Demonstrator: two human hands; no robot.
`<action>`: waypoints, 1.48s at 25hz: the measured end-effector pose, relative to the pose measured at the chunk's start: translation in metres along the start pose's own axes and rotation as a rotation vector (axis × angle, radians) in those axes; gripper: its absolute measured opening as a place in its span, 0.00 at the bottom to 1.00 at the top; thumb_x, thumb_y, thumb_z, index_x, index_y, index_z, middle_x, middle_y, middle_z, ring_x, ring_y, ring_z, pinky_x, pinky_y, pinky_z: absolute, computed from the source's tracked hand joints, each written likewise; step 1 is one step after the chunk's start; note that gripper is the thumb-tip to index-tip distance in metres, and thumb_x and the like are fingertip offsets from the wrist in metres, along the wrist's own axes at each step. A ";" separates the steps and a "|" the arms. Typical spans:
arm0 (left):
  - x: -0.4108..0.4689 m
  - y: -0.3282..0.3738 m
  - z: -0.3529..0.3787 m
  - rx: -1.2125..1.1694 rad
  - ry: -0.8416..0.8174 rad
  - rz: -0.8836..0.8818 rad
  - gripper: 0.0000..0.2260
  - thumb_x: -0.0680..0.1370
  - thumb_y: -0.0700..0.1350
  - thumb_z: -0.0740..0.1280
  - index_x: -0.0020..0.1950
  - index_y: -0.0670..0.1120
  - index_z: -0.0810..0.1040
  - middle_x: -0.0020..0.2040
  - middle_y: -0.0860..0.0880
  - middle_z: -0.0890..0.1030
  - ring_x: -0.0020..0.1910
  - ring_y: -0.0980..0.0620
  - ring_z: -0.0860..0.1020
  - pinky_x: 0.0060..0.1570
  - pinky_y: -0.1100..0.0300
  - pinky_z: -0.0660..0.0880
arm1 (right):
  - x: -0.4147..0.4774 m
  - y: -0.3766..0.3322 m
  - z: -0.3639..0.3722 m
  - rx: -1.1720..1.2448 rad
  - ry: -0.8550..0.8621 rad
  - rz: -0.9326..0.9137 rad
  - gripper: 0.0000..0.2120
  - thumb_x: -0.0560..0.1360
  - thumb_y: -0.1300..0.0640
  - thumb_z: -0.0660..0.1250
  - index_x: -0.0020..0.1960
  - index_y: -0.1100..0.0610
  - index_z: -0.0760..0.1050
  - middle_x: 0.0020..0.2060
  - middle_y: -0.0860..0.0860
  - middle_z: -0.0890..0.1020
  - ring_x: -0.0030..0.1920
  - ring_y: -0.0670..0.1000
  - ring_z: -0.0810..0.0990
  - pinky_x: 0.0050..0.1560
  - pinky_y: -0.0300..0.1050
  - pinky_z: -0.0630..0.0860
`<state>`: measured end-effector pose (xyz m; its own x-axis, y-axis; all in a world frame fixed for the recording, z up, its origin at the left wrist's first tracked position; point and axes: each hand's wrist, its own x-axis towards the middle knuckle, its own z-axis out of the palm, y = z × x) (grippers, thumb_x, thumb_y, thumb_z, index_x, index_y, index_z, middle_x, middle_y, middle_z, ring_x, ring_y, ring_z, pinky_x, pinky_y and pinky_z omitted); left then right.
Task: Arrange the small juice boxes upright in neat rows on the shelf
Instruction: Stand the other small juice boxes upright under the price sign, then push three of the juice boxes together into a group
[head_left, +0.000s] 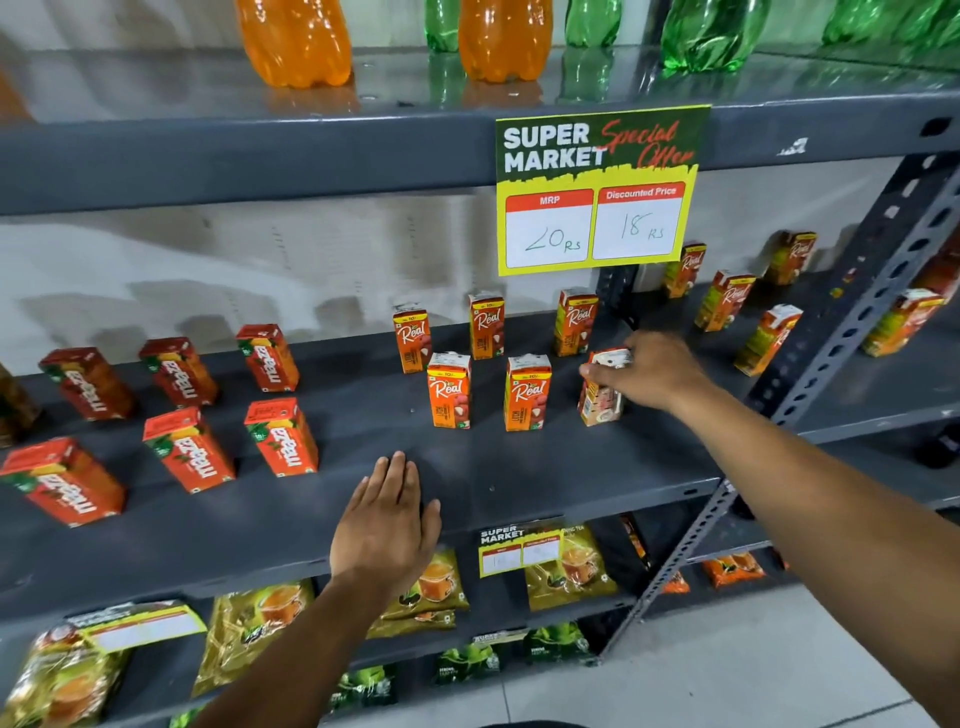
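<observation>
Small orange "Real" juice boxes stand upright on the dark grey shelf (519, 483) in two rows: three at the back (487, 326) and two in front (449, 390), (527, 392). My right hand (652, 371) grips the top of a third front-row juice box (600, 402), which stands slightly tilted with its side facing me. My left hand (387, 519) lies flat, fingers spread, on the shelf's front edge and holds nothing.
Red Maaza juice boxes (280, 436) stand in rows on the left. More Real boxes (724, 300) stand on the adjoining shelf to the right, past a perforated upright post (852, 332). A yellow price sign (597, 192) hangs above. Bottles stand above, tea packets below.
</observation>
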<state>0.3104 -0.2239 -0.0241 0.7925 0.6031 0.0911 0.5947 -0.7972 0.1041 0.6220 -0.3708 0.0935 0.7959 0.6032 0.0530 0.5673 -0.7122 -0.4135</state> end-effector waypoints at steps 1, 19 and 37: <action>0.000 0.000 0.000 -0.001 -0.005 0.004 0.29 0.80 0.58 0.42 0.77 0.42 0.51 0.79 0.46 0.51 0.77 0.49 0.47 0.74 0.55 0.46 | 0.003 -0.002 -0.003 -0.010 -0.024 -0.032 0.26 0.66 0.38 0.73 0.54 0.57 0.79 0.53 0.57 0.82 0.50 0.56 0.80 0.48 0.48 0.77; 0.006 -0.009 -0.001 -0.205 0.043 0.003 0.31 0.79 0.60 0.56 0.75 0.43 0.56 0.77 0.44 0.60 0.75 0.46 0.56 0.72 0.53 0.57 | 0.029 0.037 -0.012 0.227 -0.226 -0.318 0.48 0.69 0.65 0.74 0.78 0.46 0.49 0.76 0.54 0.62 0.72 0.56 0.65 0.64 0.47 0.68; 0.131 0.030 -0.010 -1.028 -0.025 -0.127 0.27 0.60 0.46 0.83 0.55 0.50 0.77 0.48 0.53 0.82 0.48 0.56 0.81 0.47 0.62 0.76 | 0.018 0.013 0.067 0.688 -0.441 -0.218 0.27 0.68 0.58 0.78 0.60 0.41 0.72 0.57 0.46 0.82 0.59 0.46 0.79 0.61 0.50 0.74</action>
<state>0.4309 -0.1684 0.0012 0.7420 0.6704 0.0009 0.2805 -0.3118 0.9078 0.6292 -0.3455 0.0280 0.4471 0.8883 -0.1049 0.3293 -0.2725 -0.9041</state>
